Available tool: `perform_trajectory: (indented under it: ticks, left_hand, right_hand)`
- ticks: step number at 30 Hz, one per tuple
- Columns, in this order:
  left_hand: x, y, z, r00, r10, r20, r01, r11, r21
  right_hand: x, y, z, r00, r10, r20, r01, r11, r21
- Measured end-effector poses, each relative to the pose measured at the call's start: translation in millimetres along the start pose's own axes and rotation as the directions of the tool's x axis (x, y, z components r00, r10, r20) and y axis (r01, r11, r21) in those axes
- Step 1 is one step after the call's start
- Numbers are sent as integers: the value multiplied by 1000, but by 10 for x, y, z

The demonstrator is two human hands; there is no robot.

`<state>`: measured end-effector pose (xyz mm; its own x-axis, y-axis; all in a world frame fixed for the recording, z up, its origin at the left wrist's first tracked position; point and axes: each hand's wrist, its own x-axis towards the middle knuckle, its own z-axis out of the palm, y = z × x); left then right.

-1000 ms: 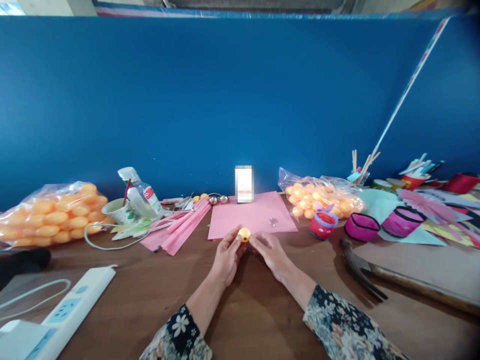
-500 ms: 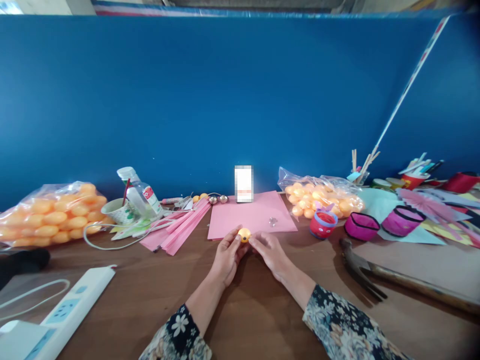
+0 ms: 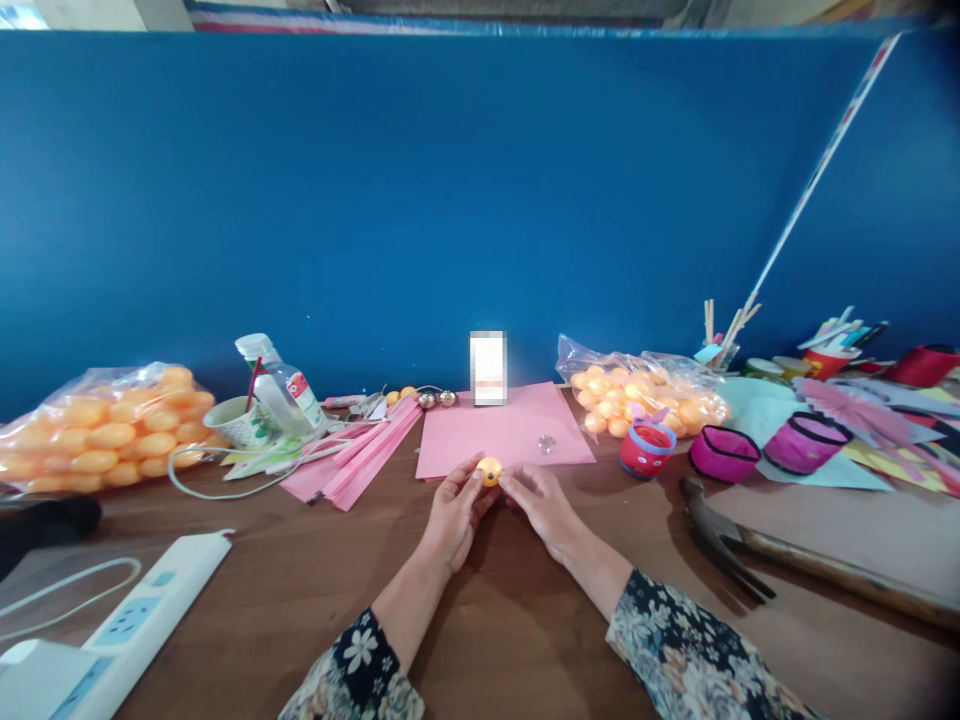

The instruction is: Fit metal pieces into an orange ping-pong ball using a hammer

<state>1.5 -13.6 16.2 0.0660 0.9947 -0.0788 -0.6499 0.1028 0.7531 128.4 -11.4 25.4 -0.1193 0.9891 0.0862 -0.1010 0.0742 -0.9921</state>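
**Orange ball (image 3: 490, 471) in left hand (image 3: 454, 515), right hand (image 3: 544, 508) at its side**

We have the ball just below frame centre, at the near edge of the pink sheet (image 3: 499, 430). Left hand grips it with thumb and fingers on its left side. Right hand: fingertips at the ball's right edge; we can't tell if they pinch it or only touch. Small dark spot on the ball's face between the two sets of fingers.

On the sheet we see small clear pieces (image 3: 546, 443), right of the ball and a bit higher in frame. Pixelated white object (image 3: 488, 368) upright at the sheet's far edge.

Left of frame: bag of orange balls (image 3: 105, 435), patterned cup (image 3: 236, 425) beside a clear bottle (image 3: 281, 385), then pink strips (image 3: 360, 455) fanned toward centre. Power strip (image 3: 146, 615) lower left.

Right of frame: second bag of balls (image 3: 641, 395), red cup (image 3: 646, 450) in front of it, two magenta bands beside that. Hammer (image 3: 832, 565) lower right, head toward centre. All on a brown table (image 3: 487, 640), blue panel (image 3: 480, 200) behind.
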Motion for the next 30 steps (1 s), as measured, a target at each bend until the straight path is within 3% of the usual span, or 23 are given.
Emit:
perform_trajectory:
  ticks: [30]
  left_hand:
    - [-4, -6, 7, 1000, 3, -12, -3, 1000, -2]
  right_hand:
    - [16, 29, -3, 1000, 21, 15, -21, 1000, 16]
